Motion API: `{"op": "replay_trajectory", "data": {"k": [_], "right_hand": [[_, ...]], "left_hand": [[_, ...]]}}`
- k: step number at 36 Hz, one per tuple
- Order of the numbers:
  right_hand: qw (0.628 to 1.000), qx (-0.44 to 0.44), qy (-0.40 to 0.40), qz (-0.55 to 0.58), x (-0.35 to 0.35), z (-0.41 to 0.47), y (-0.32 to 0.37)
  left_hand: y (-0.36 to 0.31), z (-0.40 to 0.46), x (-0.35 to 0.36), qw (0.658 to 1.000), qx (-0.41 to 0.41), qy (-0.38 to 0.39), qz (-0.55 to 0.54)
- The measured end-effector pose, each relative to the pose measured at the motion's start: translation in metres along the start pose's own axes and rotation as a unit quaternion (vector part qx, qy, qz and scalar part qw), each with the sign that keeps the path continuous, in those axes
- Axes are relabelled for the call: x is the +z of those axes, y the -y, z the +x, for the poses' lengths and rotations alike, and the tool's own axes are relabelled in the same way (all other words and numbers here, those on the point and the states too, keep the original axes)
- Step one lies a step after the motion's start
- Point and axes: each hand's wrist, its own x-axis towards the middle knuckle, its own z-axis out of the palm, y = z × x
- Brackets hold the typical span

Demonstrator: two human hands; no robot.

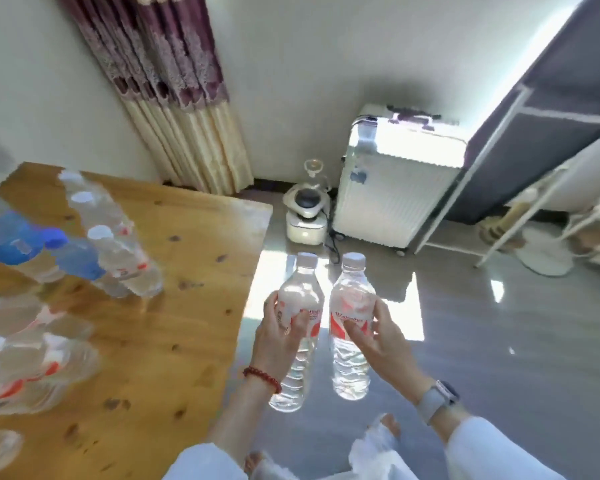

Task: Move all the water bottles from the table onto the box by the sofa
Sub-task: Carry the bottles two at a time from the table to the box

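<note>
My left hand [280, 336] grips a clear water bottle [297, 368] with a red-and-white label around its middle. My right hand [383, 341] holds a second, matching water bottle [351, 368] beside it. Both bottles are upright, over the grey floor just right of the wooden table [174, 306]. Several more water bottles [125, 258] stand on the table's left part, some with red labels, some with blue labels [73, 254]. Neither the box nor the sofa is in view.
A white suitcase [395, 188] stands against the far wall, with a small white appliance [307, 213] and its cord on the floor beside it. A grey wardrobe [548, 109] and a white rack [527, 209] fill the right. A curtain [174, 98] hangs behind the table.
</note>
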Motion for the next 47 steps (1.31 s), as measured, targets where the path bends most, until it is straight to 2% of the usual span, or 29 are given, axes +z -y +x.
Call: {"op": "replay_trajectory", "data": {"k": [7, 14, 19, 32, 39, 47], "right_hand": [[0.983, 0.081, -0.144, -0.084, -0.163, -0.007, -0.086], [0.945, 0.181, -0.264, -0.067, -0.304, -0.025, -0.172], [0.905, 0.234, -0.354, -0.009, -0.378, -0.035, -0.225], [0.828, 0.316, -0.462, 0.044, -0.6, -0.014, -0.354], [0.746, 0.356, -0.556, 0.091, -0.709, -0.044, -0.421], [0.653, 0.407, -0.626, 0.131, -0.815, -0.12, -0.535]], "left_hand": [[-0.07, 0.025, 0.185, 0.989, 0.043, 0.136, 0.032], [-0.127, 0.043, 0.362, 0.956, 0.11, 0.251, 0.107], [-0.159, 0.051, 0.469, 0.923, 0.142, 0.331, 0.136], [-0.251, 0.08, 0.781, 0.843, 0.229, 0.454, 0.175], [-0.304, 0.046, 0.947, 0.777, 0.262, 0.543, 0.181], [-0.325, -0.046, 1.131, 0.705, 0.289, 0.619, 0.191]]}}
